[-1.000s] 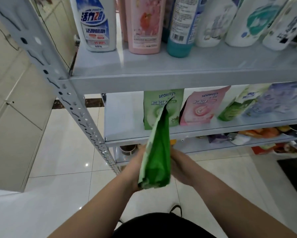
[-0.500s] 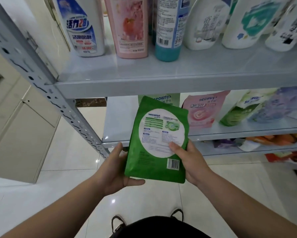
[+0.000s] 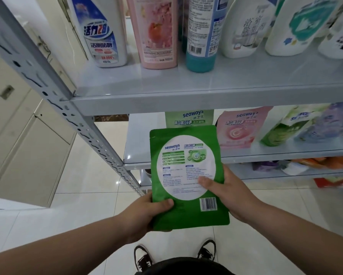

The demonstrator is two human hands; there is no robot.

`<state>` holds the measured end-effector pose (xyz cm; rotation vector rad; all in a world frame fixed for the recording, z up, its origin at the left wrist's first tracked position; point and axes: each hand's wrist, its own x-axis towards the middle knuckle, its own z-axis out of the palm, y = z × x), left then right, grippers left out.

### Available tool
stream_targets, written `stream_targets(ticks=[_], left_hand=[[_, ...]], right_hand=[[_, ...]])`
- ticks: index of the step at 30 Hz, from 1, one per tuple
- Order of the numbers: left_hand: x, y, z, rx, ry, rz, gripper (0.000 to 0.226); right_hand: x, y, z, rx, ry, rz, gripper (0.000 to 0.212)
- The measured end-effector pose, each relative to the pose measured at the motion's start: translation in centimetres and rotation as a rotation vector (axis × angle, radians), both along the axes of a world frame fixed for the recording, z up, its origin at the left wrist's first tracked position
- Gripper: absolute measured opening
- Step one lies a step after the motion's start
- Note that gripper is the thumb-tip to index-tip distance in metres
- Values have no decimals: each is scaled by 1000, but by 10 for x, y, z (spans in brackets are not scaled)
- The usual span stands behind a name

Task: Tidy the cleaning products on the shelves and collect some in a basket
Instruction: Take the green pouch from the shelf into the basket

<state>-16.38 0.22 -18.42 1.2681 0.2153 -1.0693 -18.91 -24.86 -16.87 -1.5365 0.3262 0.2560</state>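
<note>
Shelf edge (image 3: 206,102) above; both hands grip green pouch (image 3: 186,175), floor-side.

Beige cabinet (image 3: 17,145) at left; glossy white floor tiles (image 3: 87,205); 2 black-and-white shoes (image 3: 143,259) below.

The left arm (image 3: 67,251) and the right arm (image 3: 297,231) are bare and reach forward, coming close together. The left hand (image 3: 144,215) grips the bottom left corner of a green bag (image 3: 186,155), thumb on the front. The right hand (image 3: 232,195) grips the bag's right side, thumb lying across the front.
</note>
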Motion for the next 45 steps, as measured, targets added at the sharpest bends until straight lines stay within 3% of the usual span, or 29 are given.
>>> stream_targets(ticks=[3,6,9,13,18,23,26,27,29,31,32,34,37,43,45], left_hand=[[7,3,-4,12,-37,32,64],[18,6,-5,36,-89,102,61],[35,10,-3,27,-155,181,57],[49,15,-11,5,-179,219,56],[54,17,-24,-20,-159,89,70],[50,-16,-50,200,-242,119,45],[31,-60,-49,164,-269,38,20],[26,-75,-46,120,-202,0,26],[20,-99,-43,-9,34,-77,60],[14,-123,-41,-174,200,-174,68],[11,-136,-41,-240,253,-206,65],[1,-168,-41,-343,359,-285,62],[-9,-217,-37,-419,447,-416,70],[-29,-348,-27,-203,262,-534,77],[-41,-389,-24,-156,75,-597,62]], right_hand=[[4,8,1,52,-8,2,48],[10,11,-2,169,16,-11,68],[16,14,-1,285,76,33,71],[10,27,-8,257,107,30,63],[-8,37,-12,197,88,-124,68],[-40,53,-19,-35,98,-325,66],[-64,52,-22,67,116,-386,53],[-71,47,-22,132,126,-390,44],[-86,32,-22,138,104,-458,28],[-97,6,-27,-70,118,-581,25],[-102,-9,-30,-142,152,-618,39],[-116,-41,-36,38,204,-668,70],[-143,-88,-47,408,223,-750,69],[-211,-200,-62,369,134,-1013,28],[-235,-237,-60,323,96,-1062,27]])
